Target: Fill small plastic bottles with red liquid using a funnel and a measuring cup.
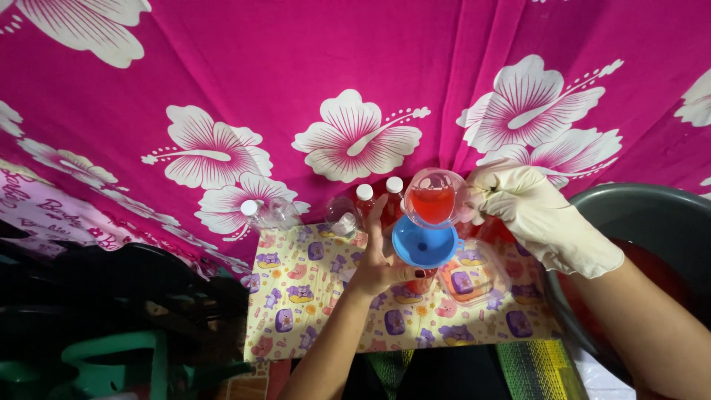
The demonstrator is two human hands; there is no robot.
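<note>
My right hand (535, 215), in a white glove, holds a clear plastic cup (433, 196) of red liquid, tilted over a blue funnel (424, 244). The funnel sits in the mouth of a small bottle (421, 281) with red liquid in it. My bare left hand (378, 259) grips that bottle just under the funnel, with the fingers up along its side. Two filled bottles with white caps (378, 198) stand right behind my left hand.
Empty clear bottles (270, 213) lie at the back left of the patterned mat (311, 296). A clear tub (468, 280) lies right of the funnel. A dark basin (637, 215) with red liquid stands at right. Pink flowered cloth (296, 89) hangs behind.
</note>
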